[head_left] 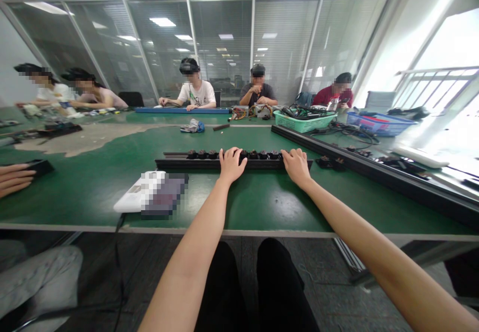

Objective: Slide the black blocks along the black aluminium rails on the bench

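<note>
A long black channel-shaped strip (194,164) lies crosswise on the green table in front of me. Along it sits a row of several small black round-topped parts (202,155). My left hand (232,166) is closed over the middle of the strip, fingers curled on its far side and thumb at the near right. Toward the strip's right end, my right hand (297,166) grips it with bent fingers, next to the last small part of the row. The fingertips of both hands are partly hidden behind the strip.
A white device (136,194) and a dark blurred phone-like slab (164,197) lie near left. A longer black rail (374,167) runs diagonally at right, with loose black parts (331,162) beside it. Behind are a green basket (305,121) and a blue basket (381,125). Another person's hand (15,178) is at far left.
</note>
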Available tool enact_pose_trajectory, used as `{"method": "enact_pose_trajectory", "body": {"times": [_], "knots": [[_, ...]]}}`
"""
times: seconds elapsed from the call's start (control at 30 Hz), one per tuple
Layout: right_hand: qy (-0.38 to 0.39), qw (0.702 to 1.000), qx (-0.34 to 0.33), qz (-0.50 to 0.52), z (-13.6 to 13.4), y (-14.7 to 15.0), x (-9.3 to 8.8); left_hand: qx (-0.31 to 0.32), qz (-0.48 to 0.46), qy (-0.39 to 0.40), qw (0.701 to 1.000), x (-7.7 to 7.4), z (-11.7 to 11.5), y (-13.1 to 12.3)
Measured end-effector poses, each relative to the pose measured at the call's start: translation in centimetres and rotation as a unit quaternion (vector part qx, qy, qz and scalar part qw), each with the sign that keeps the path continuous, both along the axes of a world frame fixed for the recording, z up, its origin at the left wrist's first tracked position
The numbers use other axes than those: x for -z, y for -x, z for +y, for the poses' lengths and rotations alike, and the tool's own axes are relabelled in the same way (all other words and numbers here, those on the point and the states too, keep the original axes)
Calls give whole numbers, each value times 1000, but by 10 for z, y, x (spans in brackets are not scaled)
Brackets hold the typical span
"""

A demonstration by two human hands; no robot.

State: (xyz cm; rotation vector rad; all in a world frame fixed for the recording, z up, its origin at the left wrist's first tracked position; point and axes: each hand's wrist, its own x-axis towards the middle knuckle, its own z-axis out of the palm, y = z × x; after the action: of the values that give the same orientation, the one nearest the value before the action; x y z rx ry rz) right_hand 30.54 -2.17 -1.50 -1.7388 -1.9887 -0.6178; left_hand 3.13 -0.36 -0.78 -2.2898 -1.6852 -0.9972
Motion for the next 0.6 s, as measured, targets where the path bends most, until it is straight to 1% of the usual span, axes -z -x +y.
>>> {"method": "enact_pose_trajectory", "body": {"times": [0.23, 0.37, 0.53, 0.6], "knots": [[3, 1000, -8, 22, -1, -2, -1, 0, 0, 3, 1000, 0, -1, 0], [-4, 999, -6, 53, -1, -4, -2, -2, 1, 8, 1000, -2, -2, -1], [-42, 992, 33, 110, 3, -11, -1, -2, 3, 8, 1000, -2, -3, 0], [-37, 990, 48, 124, 6, -14, 0, -2, 3, 9, 1000, -2, -3, 0]]}}
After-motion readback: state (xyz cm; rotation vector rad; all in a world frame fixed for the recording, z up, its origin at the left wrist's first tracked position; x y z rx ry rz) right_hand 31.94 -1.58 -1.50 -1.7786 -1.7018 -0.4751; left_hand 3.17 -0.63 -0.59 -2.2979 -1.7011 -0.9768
